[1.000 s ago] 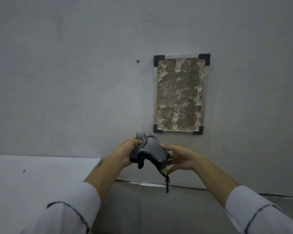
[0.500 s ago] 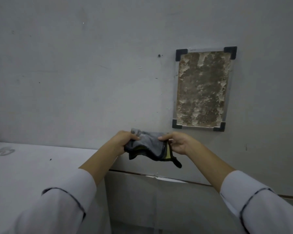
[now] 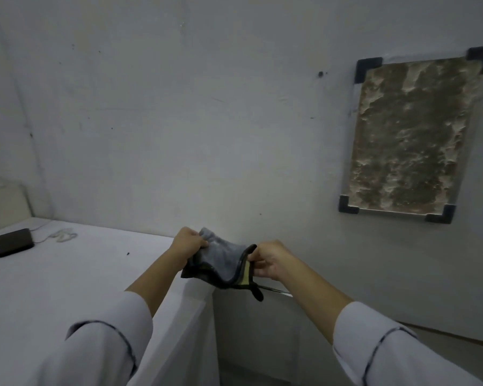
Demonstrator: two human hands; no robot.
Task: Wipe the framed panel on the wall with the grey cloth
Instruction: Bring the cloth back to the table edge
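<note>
The framed panel (image 3: 410, 137) hangs on the grey wall at the upper right, with a mottled brown and white surface and black corner pieces. Below and left of it, both my hands hold the grey cloth (image 3: 221, 260) stretched between them. My left hand (image 3: 188, 242) pinches the cloth's left edge. At the dark-trimmed right edge, my right hand (image 3: 268, 260) grips it, and a yellow tag and a black loop hang down there. The cloth is apart from the panel.
A white table (image 3: 67, 274) fills the lower left, its corner just under the cloth. A flat black device (image 3: 14, 242) and a coiled white cable (image 3: 64, 234) lie at its far left. A pale box stands behind them.
The view has swung left, so the panel now sits at the right edge. My hands have pulled the bunched cloth out flat between them and moved over the table's corner.
</note>
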